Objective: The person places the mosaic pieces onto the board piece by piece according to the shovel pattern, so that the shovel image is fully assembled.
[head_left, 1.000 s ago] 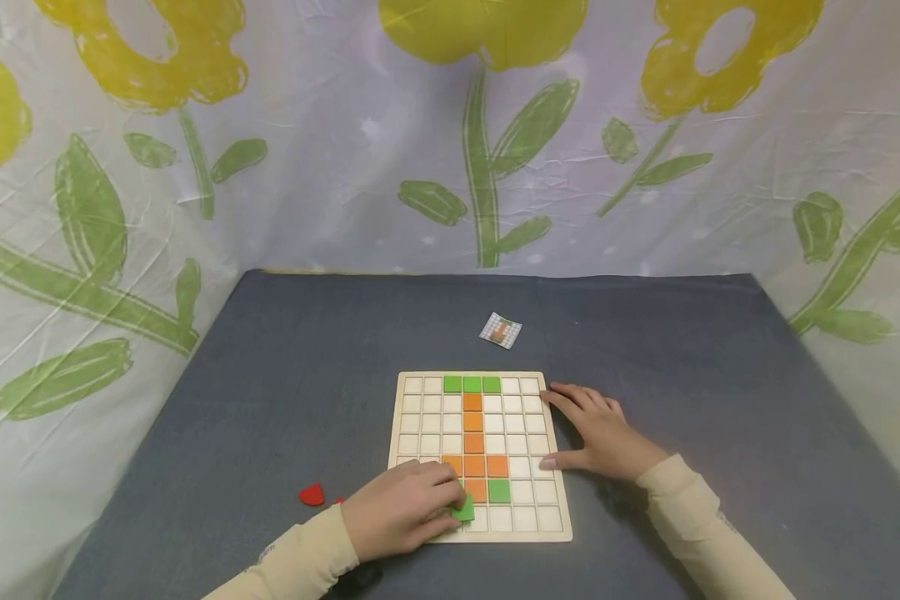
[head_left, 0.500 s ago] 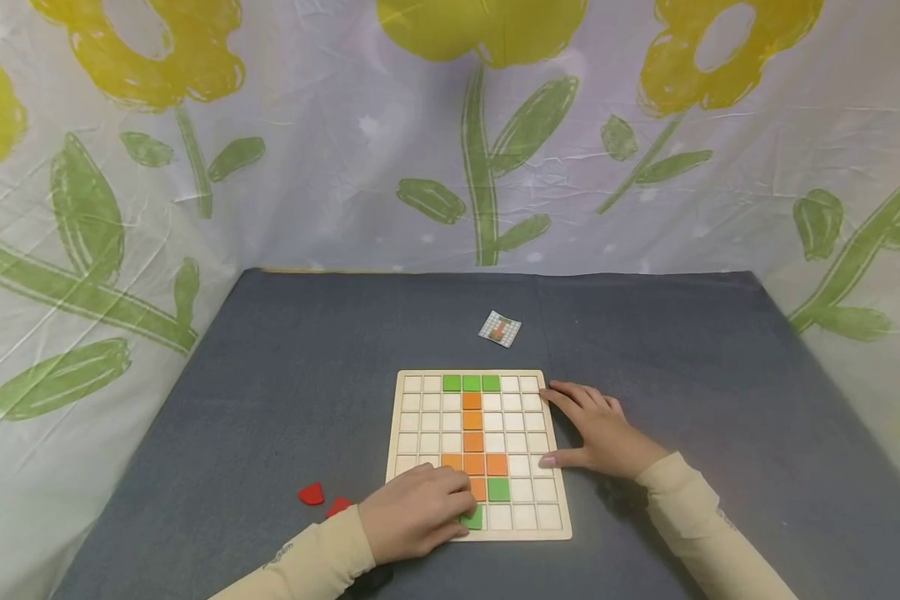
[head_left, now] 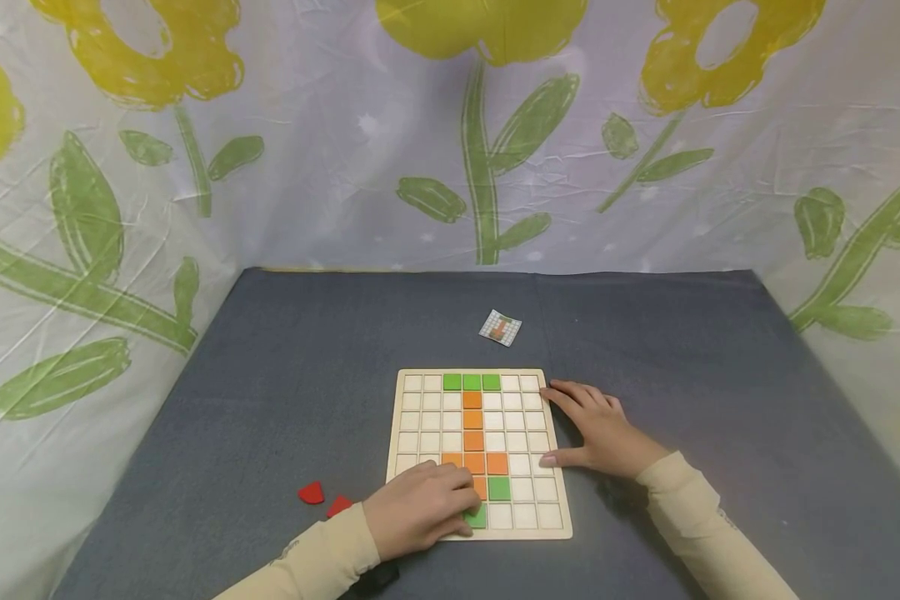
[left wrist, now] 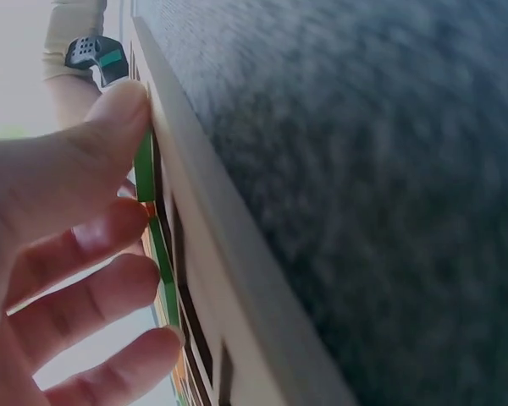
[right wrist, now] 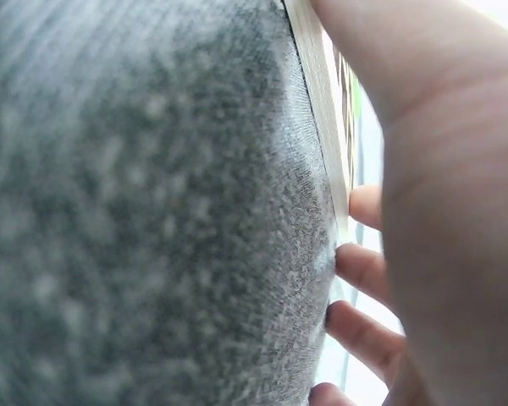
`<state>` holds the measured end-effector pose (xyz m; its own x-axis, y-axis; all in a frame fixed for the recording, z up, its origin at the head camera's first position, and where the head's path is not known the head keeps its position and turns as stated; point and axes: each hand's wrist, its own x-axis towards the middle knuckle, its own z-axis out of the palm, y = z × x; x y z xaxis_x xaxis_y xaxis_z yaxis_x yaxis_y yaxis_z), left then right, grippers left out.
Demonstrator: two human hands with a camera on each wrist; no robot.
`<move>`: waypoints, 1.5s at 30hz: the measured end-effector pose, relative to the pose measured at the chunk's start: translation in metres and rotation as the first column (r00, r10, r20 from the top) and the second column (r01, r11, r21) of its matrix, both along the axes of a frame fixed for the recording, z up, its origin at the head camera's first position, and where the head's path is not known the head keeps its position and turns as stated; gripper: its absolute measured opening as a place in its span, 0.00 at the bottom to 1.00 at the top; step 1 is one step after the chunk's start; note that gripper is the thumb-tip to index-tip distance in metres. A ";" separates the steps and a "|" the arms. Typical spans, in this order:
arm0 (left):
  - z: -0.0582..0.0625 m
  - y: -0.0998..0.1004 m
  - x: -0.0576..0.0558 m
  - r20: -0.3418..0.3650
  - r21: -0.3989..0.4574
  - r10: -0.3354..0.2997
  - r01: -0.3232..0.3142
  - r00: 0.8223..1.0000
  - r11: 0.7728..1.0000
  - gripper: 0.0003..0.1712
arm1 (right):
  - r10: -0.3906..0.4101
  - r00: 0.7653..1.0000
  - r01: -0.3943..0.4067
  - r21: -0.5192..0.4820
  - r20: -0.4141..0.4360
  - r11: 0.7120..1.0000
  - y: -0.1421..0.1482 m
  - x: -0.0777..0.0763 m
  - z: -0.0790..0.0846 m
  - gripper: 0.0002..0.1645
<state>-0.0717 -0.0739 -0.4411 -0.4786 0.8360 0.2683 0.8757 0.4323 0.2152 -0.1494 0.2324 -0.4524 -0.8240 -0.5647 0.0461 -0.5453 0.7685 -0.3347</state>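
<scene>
A wooden grid board [head_left: 523,515] lies on the table, with orange tiles [head_left: 473,442] running down its middle and green tiles [head_left: 472,382] along its far row. My left hand [head_left: 420,510] is over the near left part, its thumb and curled fingers at a green tile [head_left: 477,518] in the nearest row. In the left wrist view the thumb is against that tile's edge, which looks slightly raised from the board. The hand hides the board's near left cells. My right hand [head_left: 603,433] rests at the board's right edge, fingers spread, thumb on the rim.
Red pieces [head_left: 311,493] lie on the dark tablecloth [head_left: 270,400] left of the board, one partly behind the left sleeve. A small patterned card [head_left: 500,328] sits beyond the board. A flower-printed curtain [head_left: 307,150] surrounds the table.
My left hand has moved slightly right with the green tile, which went from tilted to nearly flat in the nearest row. A second red piece shows more. The right hand stays put.
</scene>
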 end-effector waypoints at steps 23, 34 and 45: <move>0.016 -0.050 0.000 0.055 0.169 0.173 -0.180 0.983 0.969 0.07 | 0.000 1.000 0.000 0.008 0.015 1.000 -0.004 0.000 -0.001 0.58; 0.025 -0.131 0.006 0.143 0.061 0.408 -0.419 0.902 0.906 0.21 | -0.004 1.000 0.003 0.024 0.007 1.000 0.000 0.000 0.001 0.59; 0.008 -0.167 0.024 0.147 -0.084 0.531 -0.525 0.834 0.847 0.19 | 0.001 1.000 -0.001 0.017 0.006 1.000 -0.002 0.001 0.001 0.58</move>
<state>-0.0475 -0.2404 -0.4332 -0.8834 0.4520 0.1240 0.4674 0.8301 0.3041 -0.1484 0.2306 -0.4514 -0.8236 -0.5663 0.0314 -0.5442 0.7735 -0.3249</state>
